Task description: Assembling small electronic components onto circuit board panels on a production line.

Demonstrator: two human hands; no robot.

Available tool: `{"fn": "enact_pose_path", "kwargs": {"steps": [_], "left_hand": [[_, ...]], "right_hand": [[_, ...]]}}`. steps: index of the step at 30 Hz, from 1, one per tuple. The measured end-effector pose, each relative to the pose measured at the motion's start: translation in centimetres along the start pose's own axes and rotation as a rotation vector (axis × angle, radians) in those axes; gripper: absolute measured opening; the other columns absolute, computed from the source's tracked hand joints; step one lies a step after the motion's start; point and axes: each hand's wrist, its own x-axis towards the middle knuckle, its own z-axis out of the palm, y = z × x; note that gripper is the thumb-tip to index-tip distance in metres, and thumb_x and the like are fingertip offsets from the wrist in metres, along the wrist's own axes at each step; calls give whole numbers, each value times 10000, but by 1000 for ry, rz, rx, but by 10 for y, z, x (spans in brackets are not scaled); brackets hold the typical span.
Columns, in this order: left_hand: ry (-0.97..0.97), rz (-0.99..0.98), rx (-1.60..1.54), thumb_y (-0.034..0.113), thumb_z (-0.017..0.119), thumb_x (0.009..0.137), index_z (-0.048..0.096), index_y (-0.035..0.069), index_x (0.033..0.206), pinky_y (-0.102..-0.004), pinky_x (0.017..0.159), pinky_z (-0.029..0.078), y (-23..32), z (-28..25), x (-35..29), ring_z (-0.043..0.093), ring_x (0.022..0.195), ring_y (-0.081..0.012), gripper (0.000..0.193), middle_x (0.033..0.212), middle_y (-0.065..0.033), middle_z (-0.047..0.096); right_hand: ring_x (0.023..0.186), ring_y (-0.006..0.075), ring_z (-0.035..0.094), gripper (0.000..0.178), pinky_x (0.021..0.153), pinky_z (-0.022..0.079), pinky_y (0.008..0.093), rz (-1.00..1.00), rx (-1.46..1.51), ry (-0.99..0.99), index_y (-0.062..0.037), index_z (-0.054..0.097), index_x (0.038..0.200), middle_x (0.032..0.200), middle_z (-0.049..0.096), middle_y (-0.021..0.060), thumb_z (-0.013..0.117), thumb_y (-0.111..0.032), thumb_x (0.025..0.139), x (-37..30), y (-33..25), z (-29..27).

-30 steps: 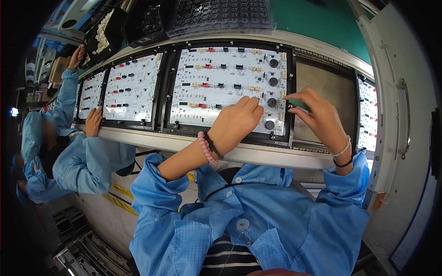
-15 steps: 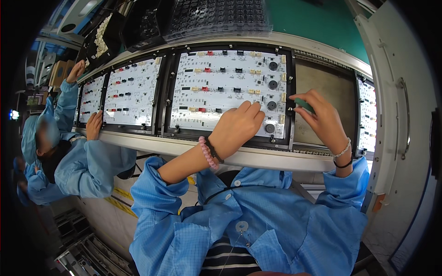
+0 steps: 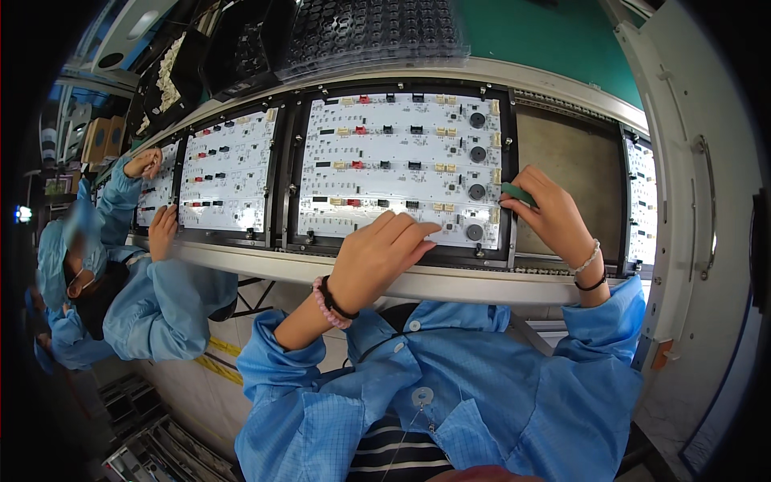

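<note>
A white circuit board with rows of connectors and round black buzzers lies in a black frame in front of me. My left hand hovers at the board's lower edge, near the bottom row. Its fingers point right, thumb and forefinger slightly apart, and nothing shows between them. My right hand is at the frame's right side, pinching a small green piece between thumb and fingers. The green piece has a smooth, rounded outline; its exact kind cannot be made out.
More boards in frames sit left and far right along the metal rail. Clear plastic trays and black bins stand behind. At left, a co-worker in a blue smock has both hands at the boards.
My left hand has drawn back down and left from the lower right of the board, fingers uncurling. My right hand, still pinching the green piece, has shifted slightly left and down.
</note>
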Motion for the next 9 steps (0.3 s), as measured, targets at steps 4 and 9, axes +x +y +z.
{"fn": "enact_pose_path", "kwargs": {"steps": [4,9], "left_hand": [[36,-9,-63,38,746,796,711,102,1049,-327,627,517,-8,-1,-17,622,749,-217,263,846,-36,639],[54,-24,-183,16,743,791,718,112,1078,-322,653,532,-13,12,-40,636,771,-224,304,879,-56,662]], "right_hand": [[878,247,658,211,740,512,337,52,96,41,4,598,1053,978,641,110,696,-79,885,11,9,-16],[946,227,661,211,805,512,298,48,141,177,-5,606,1076,1041,671,128,692,-80,898,45,26,-19]]}}
